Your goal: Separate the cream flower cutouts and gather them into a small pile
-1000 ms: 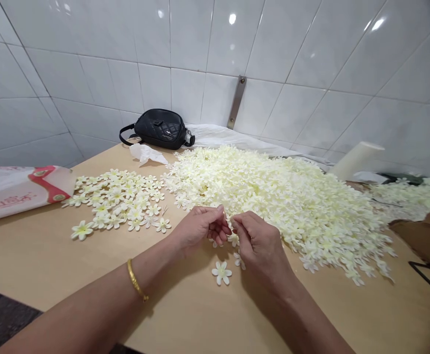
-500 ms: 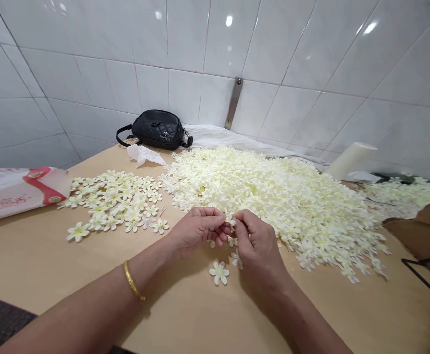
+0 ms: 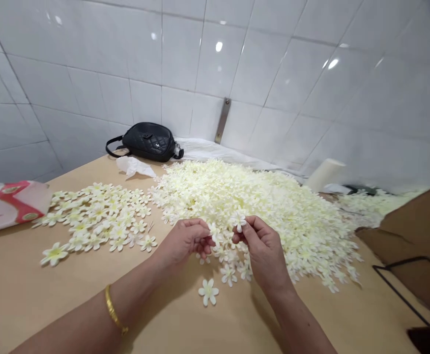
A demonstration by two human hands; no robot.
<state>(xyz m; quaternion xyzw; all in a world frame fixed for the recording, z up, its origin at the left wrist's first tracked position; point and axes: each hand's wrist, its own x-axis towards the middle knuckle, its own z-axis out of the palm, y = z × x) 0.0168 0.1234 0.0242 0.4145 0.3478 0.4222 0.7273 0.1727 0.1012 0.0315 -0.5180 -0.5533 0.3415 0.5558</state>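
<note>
A large heap of pale yellow-white artificial flowers (image 3: 259,196) covers the middle of the wooden table. My right hand (image 3: 261,246) pinches a small white flower (image 3: 239,221) between thumb and finger, at the heap's near edge. To its left, my left hand (image 3: 188,241), with a gold bracelet on the wrist, has thumb and fingertips pressed together by a white petal; what it grips is too small to make out. One loose flower (image 3: 208,292) lies on the table below the hands. Spread out on the left is a smaller group of flowers (image 3: 100,214).
Behind the smaller group are a black bag (image 3: 148,141) and a crumpled tissue (image 3: 135,167). A red and white plastic bag (image 3: 12,204) lies at the far left. Toward the right stand a white roll (image 3: 324,175) and a cardboard box (image 3: 414,236), before the tiled wall.
My hands have moved apart, and the flower in my right hand now shows its open face. The view has shifted, so the table's things appear lower and further left.
</note>
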